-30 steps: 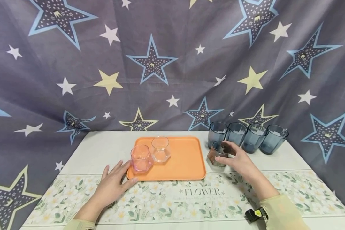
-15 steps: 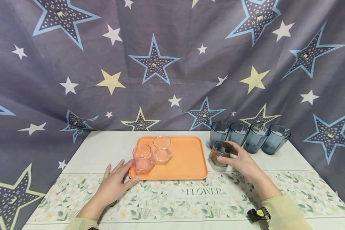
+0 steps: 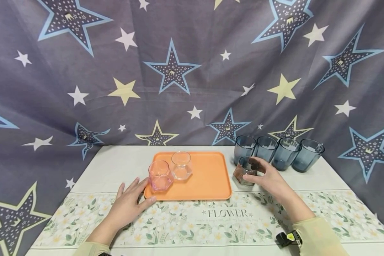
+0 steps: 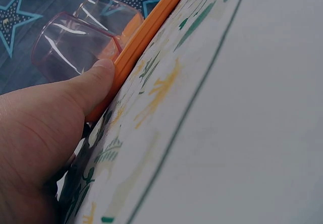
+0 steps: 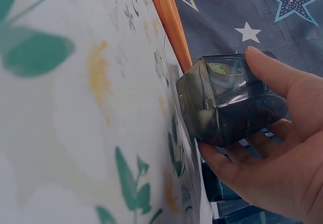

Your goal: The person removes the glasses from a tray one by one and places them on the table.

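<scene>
"Well, what fills the view?"

"A grey backdrop (image 3: 211,89) printed with stars, behind a white tabletop (image 3: 124,163) with a flowered band (image 3: 172,233) across its near part."

"And the biggest container?"

"The shallow orange tray (image 3: 208,177), lying near the middle of the tabletop. It carries two glasses, both in its left half."

"Where are the hands?"

"The left hand (image 3: 128,206) is spread at the tray's near left corner, its thumb against the rim. The right hand (image 3: 270,181) is curved round a smoky glass (image 3: 244,170), thumb on one side, fingers on the other."

"Which glasses are tallest?"

"The four blue glasses (image 3: 286,156), in a row at the back right, mouths up. The leftmost stands partly behind the smoky glass."

"And the short ones?"

"The smoky glass is upright just right of the tray; whether its base touches the tabletop cannot be told. In the tray, the pink glass (image 3: 160,179) stands by the left edge, the clear glass (image 3: 181,169) just behind it to the right, with orange showing through both."

"Any writing?"

"The word FLOWER (image 3: 228,213), in dark capitals on the band, a little star at each end. Beneath runs a fainter line of script (image 3: 228,220), too small to read."
</scene>
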`<act>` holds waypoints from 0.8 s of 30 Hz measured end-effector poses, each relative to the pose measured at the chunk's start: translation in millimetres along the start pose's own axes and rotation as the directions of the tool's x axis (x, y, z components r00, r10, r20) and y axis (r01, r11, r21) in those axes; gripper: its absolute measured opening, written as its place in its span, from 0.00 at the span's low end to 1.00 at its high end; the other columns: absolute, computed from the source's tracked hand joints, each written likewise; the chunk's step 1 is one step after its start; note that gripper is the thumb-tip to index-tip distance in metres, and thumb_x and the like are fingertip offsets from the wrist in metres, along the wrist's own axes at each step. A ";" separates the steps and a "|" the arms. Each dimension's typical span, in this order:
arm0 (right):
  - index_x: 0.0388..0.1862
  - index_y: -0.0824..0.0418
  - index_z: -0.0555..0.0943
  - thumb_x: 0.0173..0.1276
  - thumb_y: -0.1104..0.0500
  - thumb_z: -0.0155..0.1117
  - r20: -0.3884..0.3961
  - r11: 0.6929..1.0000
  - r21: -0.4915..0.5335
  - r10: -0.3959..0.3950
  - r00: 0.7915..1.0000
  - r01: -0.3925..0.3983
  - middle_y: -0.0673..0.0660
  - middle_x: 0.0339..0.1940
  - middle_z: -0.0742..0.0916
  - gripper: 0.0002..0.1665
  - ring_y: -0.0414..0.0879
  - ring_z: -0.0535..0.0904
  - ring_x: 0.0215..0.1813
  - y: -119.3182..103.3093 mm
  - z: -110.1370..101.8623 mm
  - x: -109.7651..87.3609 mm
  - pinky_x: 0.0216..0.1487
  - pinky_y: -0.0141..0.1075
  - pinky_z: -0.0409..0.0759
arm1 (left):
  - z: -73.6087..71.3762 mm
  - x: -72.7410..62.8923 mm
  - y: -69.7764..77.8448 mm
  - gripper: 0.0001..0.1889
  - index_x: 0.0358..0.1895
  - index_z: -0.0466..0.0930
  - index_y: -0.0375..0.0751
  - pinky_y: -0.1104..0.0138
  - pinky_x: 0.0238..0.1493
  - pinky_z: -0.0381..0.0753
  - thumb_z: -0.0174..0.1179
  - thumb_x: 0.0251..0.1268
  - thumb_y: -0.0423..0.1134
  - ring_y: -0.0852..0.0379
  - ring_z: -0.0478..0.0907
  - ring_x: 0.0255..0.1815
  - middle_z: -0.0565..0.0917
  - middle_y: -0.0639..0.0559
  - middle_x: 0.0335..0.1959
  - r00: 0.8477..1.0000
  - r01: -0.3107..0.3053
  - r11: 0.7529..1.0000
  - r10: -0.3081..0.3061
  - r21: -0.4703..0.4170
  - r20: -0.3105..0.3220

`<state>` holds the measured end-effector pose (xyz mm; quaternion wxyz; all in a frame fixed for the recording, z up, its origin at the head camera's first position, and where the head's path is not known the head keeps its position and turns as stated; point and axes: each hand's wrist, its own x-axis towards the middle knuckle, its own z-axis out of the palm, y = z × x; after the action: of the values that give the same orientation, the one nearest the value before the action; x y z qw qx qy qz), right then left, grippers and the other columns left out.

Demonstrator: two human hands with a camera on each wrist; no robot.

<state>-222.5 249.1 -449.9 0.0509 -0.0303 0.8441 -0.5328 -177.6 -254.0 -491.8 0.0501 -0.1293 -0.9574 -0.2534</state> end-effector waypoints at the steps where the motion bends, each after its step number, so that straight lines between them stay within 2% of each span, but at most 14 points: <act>1: 0.92 0.57 0.59 0.71 0.46 0.83 0.000 1.000 0.002 0.000 1.000 0.000 0.68 0.85 0.71 0.60 0.69 0.66 0.83 0.0 -0.1 0.0 0.75 0.64 0.75 | 0.1 0.0 -0.2 0.46 0.85 0.67 0.35 0.26 0.82 0.33 0.65 0.79 0.65 0.29 0.57 0.87 0.72 0.35 0.82 1.000 0.000 1.000 0.000 -0.001 -0.001; 14: 0.92 0.59 0.56 0.73 0.50 0.82 -0.006 0.999 0.025 -0.037 0.999 0.037 0.68 0.87 0.68 0.61 0.70 0.64 0.84 -2.4 -0.7 -2.0 0.77 0.65 0.73 | 0.4 -1.5 -0.3 0.45 0.85 0.68 0.35 0.26 0.82 0.33 0.65 0.79 0.64 0.29 0.58 0.87 0.73 0.35 0.81 1.000 -0.003 1.000 0.003 -0.007 -0.004; 19: 0.92 0.61 0.56 0.73 0.50 0.82 -0.032 0.997 0.003 -0.078 0.996 0.078 0.69 0.87 0.67 0.60 0.71 0.64 0.84 -12.5 -3.7 -6.2 0.80 0.65 0.69 | 0.0 -1.7 0.2 0.45 0.85 0.68 0.35 0.26 0.82 0.34 0.65 0.79 0.64 0.29 0.58 0.87 0.73 0.36 0.81 1.000 -0.007 1.000 0.007 -0.005 -0.005; 24: 0.91 0.62 0.60 0.73 0.52 0.82 -0.073 0.990 -0.036 -0.138 0.988 0.136 0.67 0.85 0.71 0.57 0.68 0.66 0.84 -28.5 -7.4 -9.3 0.83 0.62 0.66 | -1.2 -1.7 1.0 0.45 0.84 0.68 0.35 0.26 0.82 0.34 0.66 0.79 0.63 0.28 0.59 0.86 0.73 0.34 0.81 1.000 -0.012 1.000 0.012 -0.004 -0.010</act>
<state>-214.2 244.5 -420.5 -0.0182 -0.0689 0.8494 -0.5229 -175.7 -254.1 -490.5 0.0563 -0.1337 -0.9558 -0.2558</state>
